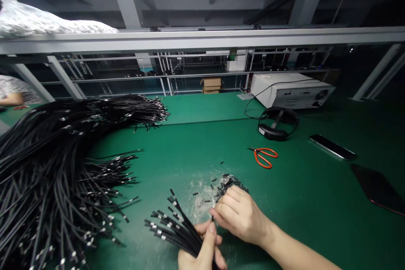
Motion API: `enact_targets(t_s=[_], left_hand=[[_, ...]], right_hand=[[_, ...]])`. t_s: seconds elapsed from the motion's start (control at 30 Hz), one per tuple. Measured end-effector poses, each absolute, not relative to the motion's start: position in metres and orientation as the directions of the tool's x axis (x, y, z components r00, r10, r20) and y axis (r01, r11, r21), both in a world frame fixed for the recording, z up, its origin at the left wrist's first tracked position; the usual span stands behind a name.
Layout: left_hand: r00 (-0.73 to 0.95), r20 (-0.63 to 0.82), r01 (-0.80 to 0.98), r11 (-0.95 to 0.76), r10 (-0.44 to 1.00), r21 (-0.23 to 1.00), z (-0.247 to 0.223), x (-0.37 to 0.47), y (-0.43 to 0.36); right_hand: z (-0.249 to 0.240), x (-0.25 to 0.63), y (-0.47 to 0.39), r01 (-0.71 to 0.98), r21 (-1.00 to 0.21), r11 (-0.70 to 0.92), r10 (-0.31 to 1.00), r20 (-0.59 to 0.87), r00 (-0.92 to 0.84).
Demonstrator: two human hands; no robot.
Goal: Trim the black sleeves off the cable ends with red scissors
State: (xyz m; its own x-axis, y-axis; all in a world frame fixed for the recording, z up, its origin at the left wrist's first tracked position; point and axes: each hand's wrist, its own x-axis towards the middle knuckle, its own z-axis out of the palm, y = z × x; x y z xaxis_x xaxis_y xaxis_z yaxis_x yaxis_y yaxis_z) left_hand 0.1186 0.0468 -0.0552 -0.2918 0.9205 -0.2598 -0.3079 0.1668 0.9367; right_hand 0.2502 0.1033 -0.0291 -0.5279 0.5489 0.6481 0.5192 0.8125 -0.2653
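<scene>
My left hand [207, 247], low in the middle of the view, is closed round a bunch of black cables [177, 225] whose ends fan out to the left with white bands near the tips. One cable end stands up between its thumb and fingers. Right beside it, my right hand [237, 215] has its fingertips pinched together at that end; what they hold is too small to make out. Behind the right hand lies a pile of short black pieces [232, 181], with a few scattered to the left of it.
A large heap of black cables [63, 147] covers the left side. Orange-handled scissors [264, 157], a black headset [278, 123], a phone [332, 147] and a dark flat object [378, 187] lie on the right. A white metal box [291, 91] stands behind. At far left shows a person's arm [12, 99].
</scene>
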Motion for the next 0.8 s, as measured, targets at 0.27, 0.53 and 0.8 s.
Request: enact_targets(t_s=[0.27,0.53,0.8], left_hand=[[-0.332,-0.291,-0.399,0.146,0.897,0.905,-0.047,0.113,0.033],[-0.379,-0.266,-0.355,0.126,0.887,0.926,-0.039,0.119,0.029],[-0.351,-0.249,-0.290,0.149,0.903,0.946,-0.046,0.119,0.033]], right_hand=[[-0.017,0.245,0.093,0.180,-0.879,0.441,0.881,0.385,-0.274],[-0.028,0.233,0.084,0.277,-0.810,0.517,0.845,0.431,-0.317],[-0.037,0.241,0.094,0.543,-0.327,0.774,0.609,0.620,-0.494]])
